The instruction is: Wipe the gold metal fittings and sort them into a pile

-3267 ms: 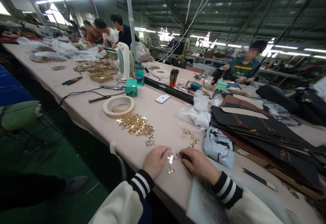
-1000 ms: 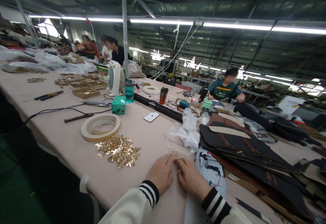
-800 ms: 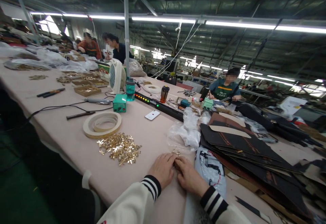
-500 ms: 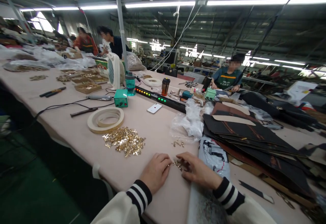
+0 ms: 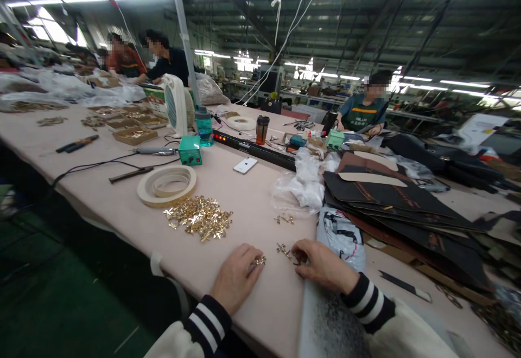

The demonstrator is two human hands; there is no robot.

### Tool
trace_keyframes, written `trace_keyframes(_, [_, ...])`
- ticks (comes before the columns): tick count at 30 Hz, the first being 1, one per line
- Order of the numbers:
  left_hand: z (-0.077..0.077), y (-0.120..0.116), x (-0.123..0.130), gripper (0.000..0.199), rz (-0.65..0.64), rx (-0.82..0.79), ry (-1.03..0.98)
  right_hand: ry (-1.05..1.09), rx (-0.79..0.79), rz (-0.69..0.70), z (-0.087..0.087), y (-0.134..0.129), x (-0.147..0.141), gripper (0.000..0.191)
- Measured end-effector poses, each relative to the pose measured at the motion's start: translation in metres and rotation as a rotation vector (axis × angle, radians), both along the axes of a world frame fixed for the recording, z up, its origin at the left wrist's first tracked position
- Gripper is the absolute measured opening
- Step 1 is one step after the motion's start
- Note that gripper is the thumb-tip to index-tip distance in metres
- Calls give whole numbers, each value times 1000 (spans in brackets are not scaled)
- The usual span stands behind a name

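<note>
My left hand (image 5: 236, 275) rests low over the table with curled fingers, and a few small gold metal pieces (image 5: 259, 260) show at its fingertips. To its right, my right hand (image 5: 324, 267) has its fingers drawn together; what they pinch is mostly hidden. Just left of those fingertips lies a little group of gold metal pieces (image 5: 281, 249). Farther up the table is another small group of pieces (image 5: 285, 219). A large heap of the same shiny pieces (image 5: 199, 218) spreads out beyond my left hand.
Rolls of tape (image 5: 143, 194), a green control box (image 5: 190, 151), a phone (image 5: 245, 165) and a fan (image 5: 175, 106) stand beyond the heap. Crumpled plastic (image 5: 299, 190) and stacked dark panels (image 5: 386, 198) lie to the right. Co-workers are across the table.
My left hand has moved left, away from my right hand, with gold pieces showing at its fingertips. My right hand has shifted slightly right and its fingers have closed.
</note>
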State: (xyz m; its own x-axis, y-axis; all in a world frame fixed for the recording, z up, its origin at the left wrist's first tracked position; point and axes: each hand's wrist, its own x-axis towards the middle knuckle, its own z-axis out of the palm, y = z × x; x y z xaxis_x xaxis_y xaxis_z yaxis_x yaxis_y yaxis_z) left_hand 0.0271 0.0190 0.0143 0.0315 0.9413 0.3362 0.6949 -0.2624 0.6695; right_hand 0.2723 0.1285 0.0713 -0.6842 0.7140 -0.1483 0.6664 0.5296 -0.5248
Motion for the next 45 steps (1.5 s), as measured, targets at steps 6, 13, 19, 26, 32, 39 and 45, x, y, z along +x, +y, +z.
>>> trace_keyframes(6, [0, -6, -4, 15, -4, 11, -29, 34, -55, -13, 3, -17, -3, 42])
trace_keyframes(13, [-15, -4, -6, 20, 186, 30, -102, 101, -116, -92, 1, -16, 6, 73])
trace_keyframes(19, [-13, -4, -6, 36, 213, 64, -97, 78, -122, -56, -1, -4, 4, 75])
trace_keyframes(26, [-1, 14, 24, 76, -103, -2, 56, 220, -181, 45, -6, 3, -6, 62])
trace_keyframes(32, [2, 45, 71, 19, -93, 5, 143, 277, -36, -202, -19, 30, 1, 61])
trace_keyframes(39, [-2, 55, 13, 16, 253, 113, 309, 48, 185, -267, -41, 53, -18, 81])
trace_keyframes(45, [-9, 57, -27, 23, 320, 282, 325, 33, 257, -283, -48, 71, -48, 90])
